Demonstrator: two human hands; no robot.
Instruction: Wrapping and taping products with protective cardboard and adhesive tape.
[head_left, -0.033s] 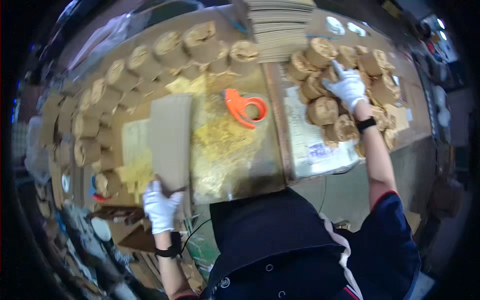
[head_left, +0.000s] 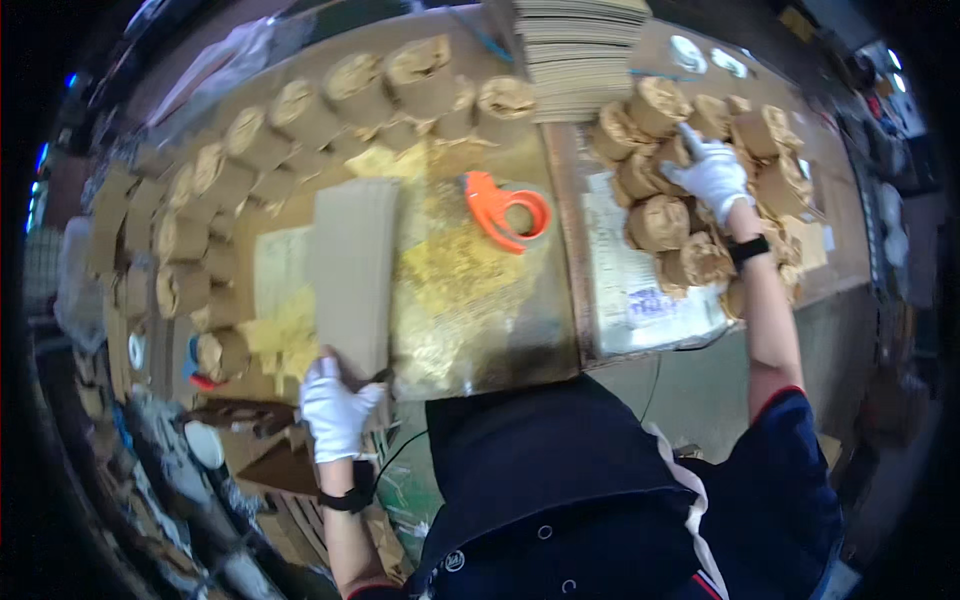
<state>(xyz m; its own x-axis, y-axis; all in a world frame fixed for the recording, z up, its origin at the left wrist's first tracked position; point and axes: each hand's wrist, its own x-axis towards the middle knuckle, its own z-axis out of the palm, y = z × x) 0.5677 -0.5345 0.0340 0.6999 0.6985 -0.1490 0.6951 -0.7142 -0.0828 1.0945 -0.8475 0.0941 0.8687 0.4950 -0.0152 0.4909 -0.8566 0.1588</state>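
Note:
My left hand (head_left: pixel 338 412), in a white glove, lies at the near end of a long grey cardboard stack (head_left: pixel 352 270). Its fingers touch the stack's near left corner, and its thumb points away from them. Among brown-paper-wrapped rolls (head_left: pixel 660 222) on the right is my gloved right hand (head_left: pixel 716 182). Its index finger and thumb are spread across one roll (head_left: pixel 672 154); the other fingers are partly hidden. Between my hands, an orange tape dispenser (head_left: pixel 487 204) rests on the yellow-stained worktop (head_left: pixel 480 320).
More wrapped rolls (head_left: pixel 355 92) curve around the worktop's far and left sides. A tall stack of flat cardboard (head_left: pixel 582 60) stands at the far middle. Beneath the right-hand rolls lies a pale sheet (head_left: pixel 630 310). A lone roll (head_left: pixel 222 355) sits at the near left.
The whole view has shifted, so the table and both hands appear slightly farther right. Against the cardboard and rolls, my hands have barely moved.

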